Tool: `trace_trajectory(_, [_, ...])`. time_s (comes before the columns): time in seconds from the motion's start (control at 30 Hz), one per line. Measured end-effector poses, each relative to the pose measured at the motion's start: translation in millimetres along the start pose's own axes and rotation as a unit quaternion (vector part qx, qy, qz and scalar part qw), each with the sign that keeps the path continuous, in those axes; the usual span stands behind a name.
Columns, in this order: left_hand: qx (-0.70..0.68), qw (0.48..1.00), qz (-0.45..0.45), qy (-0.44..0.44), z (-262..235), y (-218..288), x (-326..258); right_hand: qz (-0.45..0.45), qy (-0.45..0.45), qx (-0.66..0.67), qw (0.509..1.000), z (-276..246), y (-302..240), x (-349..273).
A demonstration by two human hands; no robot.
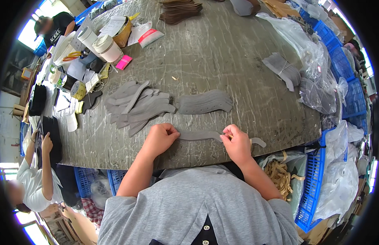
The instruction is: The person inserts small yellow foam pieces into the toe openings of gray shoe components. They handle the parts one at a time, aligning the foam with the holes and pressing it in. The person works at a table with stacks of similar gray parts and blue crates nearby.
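Note:
A narrow, curved grey strip of sheet material (199, 135) lies near the table's front edge. My left hand (160, 139) is closed in a pinch on its left end. At the right end of the strip, my right hand (238, 143) is closed, with a thin tan strip (230, 136) showing between the fingertips. A grey curved end (259, 142) sticks out beyond my right hand; whether it belongs to the same piece is hidden. Just beyond lie a loose pile of grey pieces (136, 104) and a neat stack of grey pieces with small holes (205, 102).
A tied grey bundle (282, 70) and clear plastic bags (316, 61) lie at right. Brown pieces (179, 10) are stacked at the far edge. White jars (107, 48) and tape (78, 90) crowd the left. Tan strips (277, 177) fill a bag below right. Two people are at left.

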State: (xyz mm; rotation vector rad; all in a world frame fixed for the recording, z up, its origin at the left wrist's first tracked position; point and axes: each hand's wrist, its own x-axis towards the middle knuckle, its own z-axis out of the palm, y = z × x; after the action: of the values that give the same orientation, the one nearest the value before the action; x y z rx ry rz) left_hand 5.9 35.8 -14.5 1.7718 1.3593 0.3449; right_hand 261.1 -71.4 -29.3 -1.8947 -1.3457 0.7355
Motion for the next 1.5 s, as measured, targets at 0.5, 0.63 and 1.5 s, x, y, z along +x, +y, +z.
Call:
trace_trajectory(0.5, [-0.014, 1.000, 0.006, -0.003, 2, 0, 0, -0.206, 0.036, -0.150, 0.966, 8, 7, -7])
trace_trajectory(0.63, [0.020, 1.000, 0.023, 0.006, 4, 1, -1, -0.219, 0.023, -0.168, 0.961, 9, 9, -7])
trace_trajectory(1.5, [-0.080, 0.971, 0.165, 0.155, -52, 22, -38, -0.104, -0.089, 0.547, 0.826, -52, -68, -3])
